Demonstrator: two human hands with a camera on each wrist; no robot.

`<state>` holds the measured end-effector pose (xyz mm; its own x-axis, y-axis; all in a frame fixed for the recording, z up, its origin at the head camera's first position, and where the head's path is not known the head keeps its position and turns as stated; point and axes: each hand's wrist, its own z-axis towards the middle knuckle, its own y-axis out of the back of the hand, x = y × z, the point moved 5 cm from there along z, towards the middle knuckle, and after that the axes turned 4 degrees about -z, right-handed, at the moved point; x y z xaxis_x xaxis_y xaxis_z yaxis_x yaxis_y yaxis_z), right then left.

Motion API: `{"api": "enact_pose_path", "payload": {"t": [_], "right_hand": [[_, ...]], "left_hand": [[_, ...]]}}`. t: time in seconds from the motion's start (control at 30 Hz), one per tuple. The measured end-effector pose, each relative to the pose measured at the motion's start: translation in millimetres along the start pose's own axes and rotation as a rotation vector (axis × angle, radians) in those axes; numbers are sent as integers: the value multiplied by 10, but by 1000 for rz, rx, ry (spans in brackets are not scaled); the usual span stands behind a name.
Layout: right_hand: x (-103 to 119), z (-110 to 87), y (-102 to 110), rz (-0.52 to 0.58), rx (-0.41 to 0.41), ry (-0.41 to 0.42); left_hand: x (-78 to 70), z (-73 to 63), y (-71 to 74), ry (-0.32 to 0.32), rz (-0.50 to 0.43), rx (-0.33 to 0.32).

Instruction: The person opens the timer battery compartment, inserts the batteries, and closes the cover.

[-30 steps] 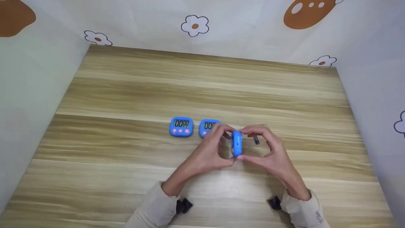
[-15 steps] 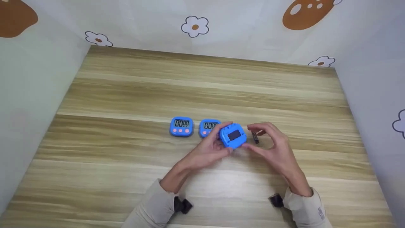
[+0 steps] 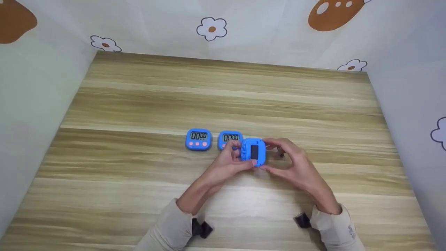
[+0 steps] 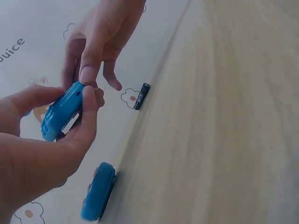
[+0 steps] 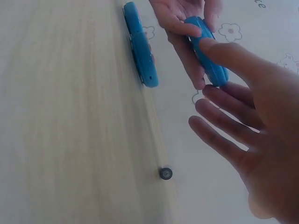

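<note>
Both hands hold a blue digital timer (image 3: 248, 148) raised over the table, its back with a dark rectangle toward the head camera. My left hand (image 3: 223, 168) grips its left side, the thumb lying on the lower back. With thumb and fingertips, my right hand (image 3: 301, 167) pinches the right edge at top and bottom. In the left wrist view the held timer (image 4: 67, 109) appears edge-on between both hands. Two like timers rest face up: one (image 3: 198, 139) at left with its display at zeros, another (image 3: 228, 136) partly covered by my left fingers.
A dark battery (image 4: 142, 96) lies on the wood-grain table (image 3: 139, 104) beyond the right hand, mostly hidden behind its fingers in the head view. Pale printed walls (image 3: 244, 42) enclose the table at the back and both sides.
The held timer has turned from edge-on to showing its back, then rotated so the dark rectangle stands upright. The right fingers have come back onto its edge. Timers on the table stay put.
</note>
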<state>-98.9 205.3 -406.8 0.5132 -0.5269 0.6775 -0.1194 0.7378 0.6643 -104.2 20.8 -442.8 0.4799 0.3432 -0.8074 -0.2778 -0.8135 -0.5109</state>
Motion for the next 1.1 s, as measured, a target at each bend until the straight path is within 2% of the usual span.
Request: {"api": "enact_pose_path", "payload": {"t": [0.1,0.2,0.33,0.43,0.63,0.73,0.87,1.1], "right_hand": [[35,0,-35,-5,15,52],[171,21,-47,0,19,95],[350,49,-7,8,4,124],[416,58,23,27,-2,137],[425,54,42,64,8,143],[416,49,49,62,11,140],[423,49,57,48,11,145],[433,46,73,39,3,152]], "left_hand": [[36,15,-28,-14,-31,18],[65,31,-73,-56,-88,74],[70,30,-116,-111,-101,133],[69,18,-132,-135,-108,152],[75,-6,-145,-128,-127,175],[76,-12,-129,-113,-97,166],[84,-7,-123,-103,-102,175],[101,1,-138,-126,-140,204]]}}
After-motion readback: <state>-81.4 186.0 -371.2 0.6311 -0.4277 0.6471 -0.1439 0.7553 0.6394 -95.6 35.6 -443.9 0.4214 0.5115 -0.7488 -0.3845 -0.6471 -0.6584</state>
